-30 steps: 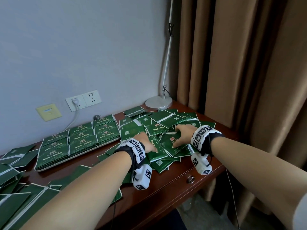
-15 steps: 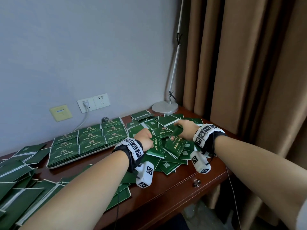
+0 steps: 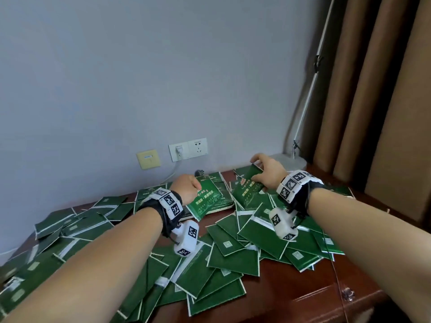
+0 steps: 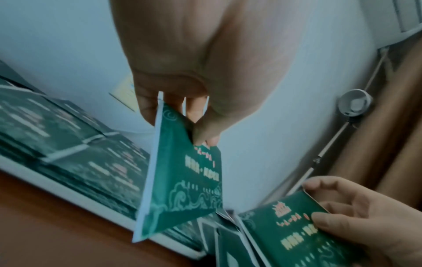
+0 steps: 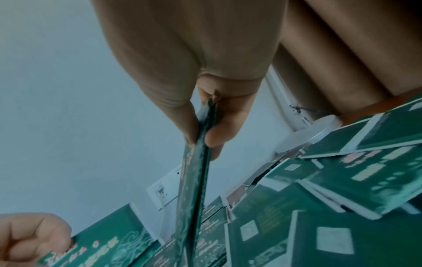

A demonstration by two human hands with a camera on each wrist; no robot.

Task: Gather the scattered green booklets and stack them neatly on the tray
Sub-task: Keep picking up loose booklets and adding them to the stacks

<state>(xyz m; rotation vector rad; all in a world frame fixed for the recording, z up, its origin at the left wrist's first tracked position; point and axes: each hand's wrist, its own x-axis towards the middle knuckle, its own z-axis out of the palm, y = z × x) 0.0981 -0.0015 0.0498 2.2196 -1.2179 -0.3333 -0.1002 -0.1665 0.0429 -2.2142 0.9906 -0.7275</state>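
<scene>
1. Green covers fill my head view: scattered booklets [image 3: 233,250] lie overlapping across the brown wooden desk [image 3: 303,290], face up and face down, from the left edge to the right corner.
2. The tray [image 4: 68,187], a pale flat one, sits at the back of the desk by the wall. It holds neat rows of stacked booklets [image 3: 217,180]; from my head view most of it is hidden behind my left wrist.
3. My left hand [image 3: 187,188] pinches a small bunch of booklets [image 3: 205,201] by one corner, thumb against fingers, hanging tilted just over the tray's near rim. The left wrist camera shows about three white edges between my fingers.
4. My right hand [image 3: 268,170] grips a second bunch of booklets [image 3: 247,192] by its top end, thumb on one face and fingers on the other, held above the loose pile to the right of the tray.
5. A white lamp base [image 3: 293,160] stands behind my right hand, beside tan curtains [image 3: 373,113].
</scene>
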